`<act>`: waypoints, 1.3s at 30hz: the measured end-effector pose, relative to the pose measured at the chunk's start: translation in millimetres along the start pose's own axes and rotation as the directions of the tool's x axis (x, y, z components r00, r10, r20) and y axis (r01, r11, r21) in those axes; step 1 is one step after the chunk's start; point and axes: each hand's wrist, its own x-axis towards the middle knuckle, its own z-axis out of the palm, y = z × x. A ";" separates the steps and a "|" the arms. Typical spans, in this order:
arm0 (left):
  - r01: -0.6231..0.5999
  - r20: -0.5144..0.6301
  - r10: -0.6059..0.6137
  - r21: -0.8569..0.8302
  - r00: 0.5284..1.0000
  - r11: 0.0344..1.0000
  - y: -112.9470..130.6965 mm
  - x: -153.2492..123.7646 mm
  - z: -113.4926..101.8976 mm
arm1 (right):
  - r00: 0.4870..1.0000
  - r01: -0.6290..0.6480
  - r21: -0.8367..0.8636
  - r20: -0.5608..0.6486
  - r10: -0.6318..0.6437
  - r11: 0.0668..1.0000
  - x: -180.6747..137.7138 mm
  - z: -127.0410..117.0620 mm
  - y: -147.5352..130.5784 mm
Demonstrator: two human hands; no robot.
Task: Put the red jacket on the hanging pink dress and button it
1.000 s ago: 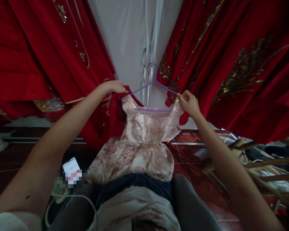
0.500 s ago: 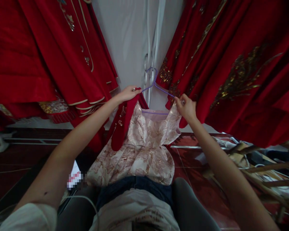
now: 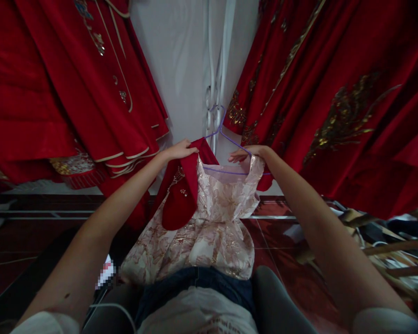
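Note:
A pale pink and gold brocade dress (image 3: 226, 199) lies over my lap, its straps on a purple wire hanger (image 3: 232, 140). Over the hanger's left side is folded a red cloth piece (image 3: 181, 208) with a rounded end and small beaded ornaments. My left hand (image 3: 181, 150) is closed on the top of this red cloth, beside the dress's left strap. At the right strap, my right hand (image 3: 252, 152) reaches over the hanger arm with its fingers stretched out toward the neckline. Part of its thumb side is hidden behind the strap.
Red embroidered garments hang on the left (image 3: 66, 93) and on the right (image 3: 334, 102), framing a pale wall (image 3: 167, 55). A wooden rack with cluttered items (image 3: 386, 250) stands at the lower right. A cable (image 3: 114, 306) runs near my left leg.
My right hand has gone from pinching the strap and hanger end to lying over the hanger with fingers stretched inward. Hanger, dress and left hand sit slightly lower in view.

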 end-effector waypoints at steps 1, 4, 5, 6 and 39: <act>-0.008 -0.028 0.008 0.016 1.000 1.000 -1.8 0.3 3.2 | 0.998 -0.025 0.020 0.050 0.023 1.000 6.2 5.0 -1.9; 0.036 -0.133 -0.029 0.051 0.991 0.998 -8.9 0.9 10.6 | 0.989 -0.080 0.102 0.135 0.066 0.992 19.7 22.8 -3.7; 0.061 -0.157 -0.051 0.056 0.986 0.997 -11.4 1.0 12.0 | 0.987 -0.065 0.119 0.153 0.046 0.991 22.3 27.4 -3.3; 0.077 -0.166 -0.066 0.060 0.984 0.995 -13.7 1.0 12.9 | 0.987 -0.032 0.125 0.160 0.011 0.992 23.8 30.7 -2.8; 0.037 -0.257 0.116 0.523 0.959 0.852 8.2 -28.9 41.8 | 0.905 0.111 -0.392 -0.339 -0.256 0.913 -125.1 -15.1 39.0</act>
